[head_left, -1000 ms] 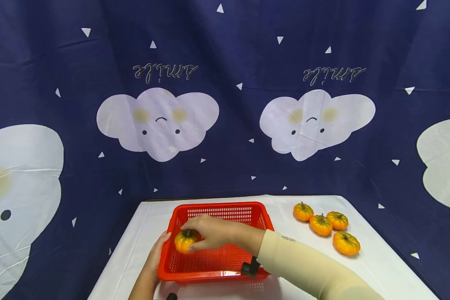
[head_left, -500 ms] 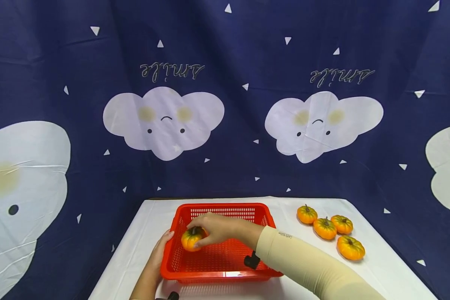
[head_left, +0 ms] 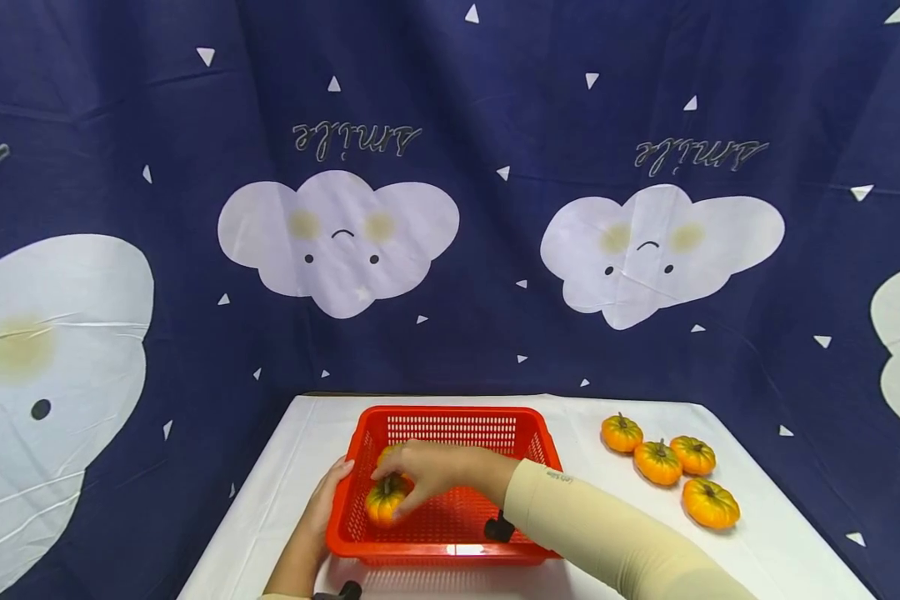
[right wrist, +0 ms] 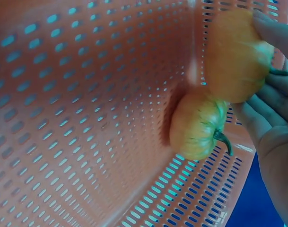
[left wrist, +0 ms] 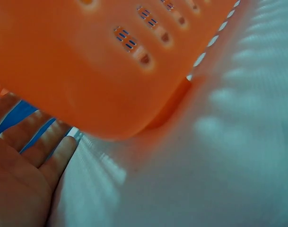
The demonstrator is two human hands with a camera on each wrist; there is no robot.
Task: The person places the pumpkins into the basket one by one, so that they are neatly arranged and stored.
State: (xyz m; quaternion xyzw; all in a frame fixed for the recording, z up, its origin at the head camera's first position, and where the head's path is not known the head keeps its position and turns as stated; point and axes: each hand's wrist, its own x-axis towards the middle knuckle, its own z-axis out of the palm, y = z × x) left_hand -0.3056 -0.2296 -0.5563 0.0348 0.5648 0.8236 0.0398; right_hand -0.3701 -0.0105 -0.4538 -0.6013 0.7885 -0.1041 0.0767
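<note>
My right hand (head_left: 427, 471) is inside the red plastic basket (head_left: 450, 550), its thumb and fingers around a small orange pumpkin (head_left: 383, 505) near the left wall. Behind those fingers a second small pumpkin (head_left: 385, 453) partly shows. In the right wrist view, the held pumpkin (right wrist: 236, 56) overlaps the second one, which lies in the basket's corner with its green stem sideways. My left hand (head_left: 322, 500) rests against the outside of the basket's left wall, fingertips at the rim. Straight fingers (left wrist: 58, 158) of that hand reach along the basket in the left wrist view, their tips partly hidden.
Several more small pumpkins (head_left: 657, 462) stand in a loose group on the white-covered table (head_left: 607, 533), right of the basket. A dark blue curtain (head_left: 487, 350) with printed clouds hangs behind the table. Beneath my right wrist sits a black camera mount (head_left: 499, 528).
My right hand has moved the pumpkin slightly back, then lower and nearer within the basket, uncovering part of another pumpkin behind it. My left hand stays at the basket's side; the whole view shifts slightly.
</note>
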